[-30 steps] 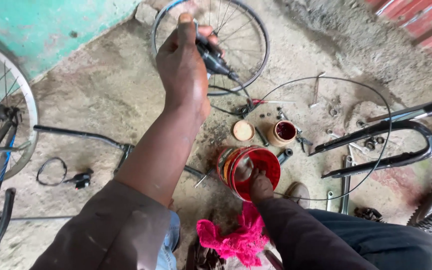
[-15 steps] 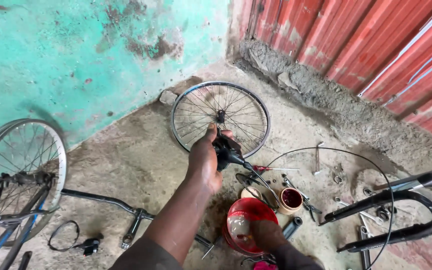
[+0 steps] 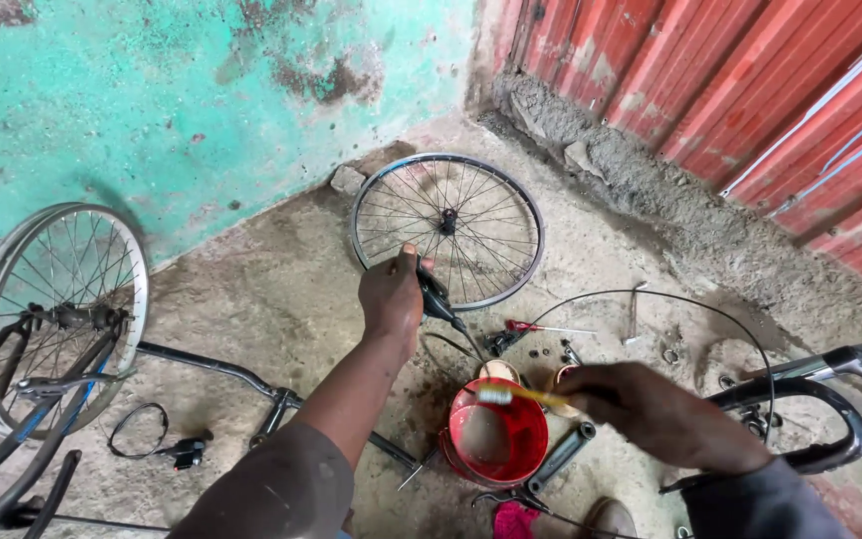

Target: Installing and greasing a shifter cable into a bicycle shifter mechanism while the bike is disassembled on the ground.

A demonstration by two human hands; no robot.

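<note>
Gripping a dark bicycle part (image 3: 438,299) out in front of the body, the left hand (image 3: 391,296) is closed round its upper end, and a thin black cable (image 3: 710,309) appears to run from its lower tip down toward the ground; it looks like a brake lever or similar fitting, though its exact kind is hard to tell. Closer in, the right hand (image 3: 655,409) is closed on the yellow handle of a toothbrush (image 3: 516,394), its pale bristle head held over the rim of a red plastic bowl (image 3: 496,444) that stands on the dirt floor just below both hands.

As to progress, the brush is at the bowl and well apart from the held part, so any scrubbing of that part looks not yet begun.

Around the bowl lie a black tube-like piece (image 3: 561,457) touching its right side, two small round tins (image 3: 498,370) just behind it, a red-handled tool (image 3: 536,327), and scattered small nuts and washers. A pink rag (image 3: 516,519) lies at the near edge. Farther out, one spoked wheel (image 3: 448,230) rests against the base of the turquoise wall, another wheel (image 3: 52,309) stands at the left, and a black bicycle frame (image 3: 830,399) reaches in from the right, before a red corrugated wall (image 3: 750,90).
</note>
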